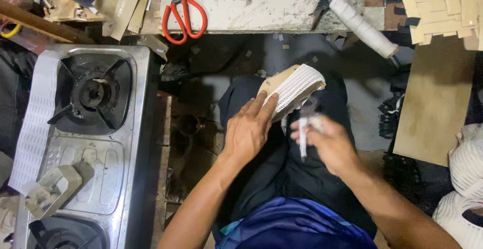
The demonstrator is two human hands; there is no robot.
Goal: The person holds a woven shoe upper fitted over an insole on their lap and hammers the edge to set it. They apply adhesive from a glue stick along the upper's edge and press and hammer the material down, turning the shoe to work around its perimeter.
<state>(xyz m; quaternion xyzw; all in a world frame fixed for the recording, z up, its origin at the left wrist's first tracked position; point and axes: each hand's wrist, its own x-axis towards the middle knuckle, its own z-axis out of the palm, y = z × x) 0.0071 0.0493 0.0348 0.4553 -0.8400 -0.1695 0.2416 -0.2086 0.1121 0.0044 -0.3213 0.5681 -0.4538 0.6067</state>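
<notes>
1. At lower centre, over our lap, our left hand point(249, 130) lies flat with fingers spread on a tan piece wrapped in white perforated strip point(294, 89).
2. Just right, our right hand point(327, 140) pinches a blurred white strip end point(303, 134).
3. At upper left lie red scissors point(183, 15).

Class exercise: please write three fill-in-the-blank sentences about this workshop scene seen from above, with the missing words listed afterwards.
1. The scissors on the bench have ____ handles.
2. The left hand rests on a tan piece covered with white ____ material.
3. The gas stove stands on the person's ____ side.

Missing words: red; perforated; left
</notes>
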